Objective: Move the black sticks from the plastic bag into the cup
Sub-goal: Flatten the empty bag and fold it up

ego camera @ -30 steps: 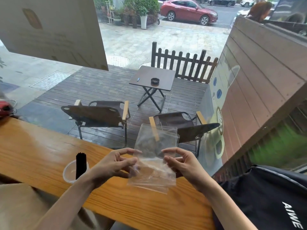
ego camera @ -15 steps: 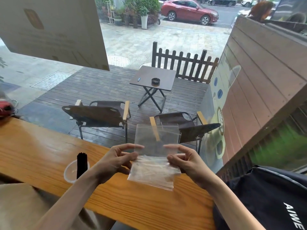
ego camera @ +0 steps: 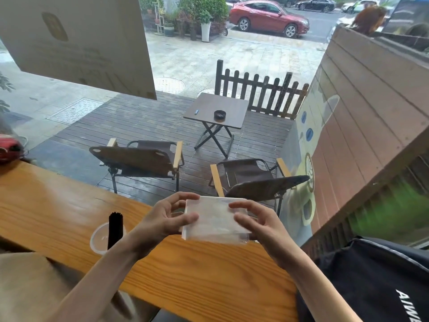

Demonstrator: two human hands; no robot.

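Wooden counter point(ego camera: 58, 205): cup point(ego camera: 98, 240) holds black sticks point(ego camera: 115, 228); both hands' point(ego camera: 162, 224) point(ego camera: 260, 226) grip pinches folded plastic bag point(ego camera: 214, 221).

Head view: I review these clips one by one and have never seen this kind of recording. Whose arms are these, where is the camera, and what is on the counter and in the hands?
There is no machine here. The camera sits on a person's head and looks forward and down, so the two bare arms coming in from the bottom edge are that person's own.

The left hand and the right hand together hold a clear plastic bag above the wooden counter. Each hand has a pinching grip on one side of the bag. The bag looks folded and flat, and no sticks show inside it.

On the counter to the left stands a clear plastic cup with a bundle of black sticks upright in it. A black bag lies at the lower right. Beyond the window are folding chairs, a small table and a street.
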